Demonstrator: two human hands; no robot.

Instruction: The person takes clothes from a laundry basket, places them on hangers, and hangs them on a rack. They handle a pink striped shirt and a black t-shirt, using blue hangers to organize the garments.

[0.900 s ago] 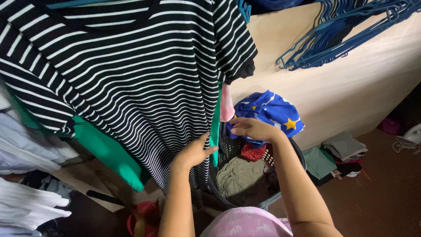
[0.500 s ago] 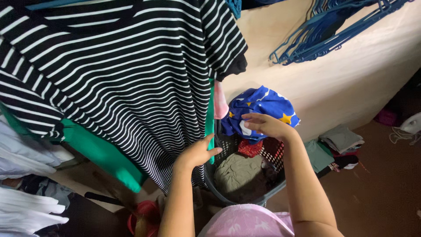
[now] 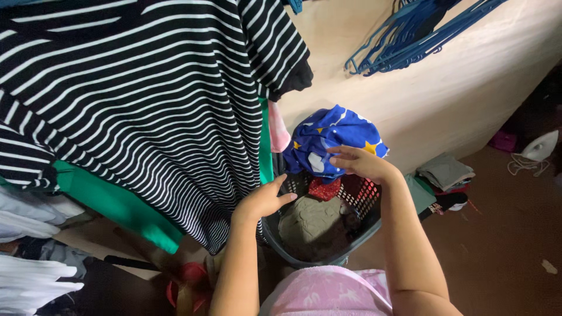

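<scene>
My right hand (image 3: 360, 164) is curling its fingers (image 3: 339, 153) over a bunched blue cloth with yellow stars (image 3: 333, 140), gripping it at the top of the pile, just above the far rim of the dark laundry basket (image 3: 357, 234). My left hand (image 3: 262, 202) is hanging half open with nothing in it, its fingertips just at the basket's near rim and its back brushing the hem of the black-and-white striped shirt (image 3: 146, 105). Inside the basket, a red patterned piece (image 3: 324, 188) is lying under the blue cloth, with a grey-olive garment (image 3: 310, 222) spread below. Both my forearms are reaching forward and down. Blue hangers (image 3: 404, 41) are hanging on the wall beyond.
</scene>
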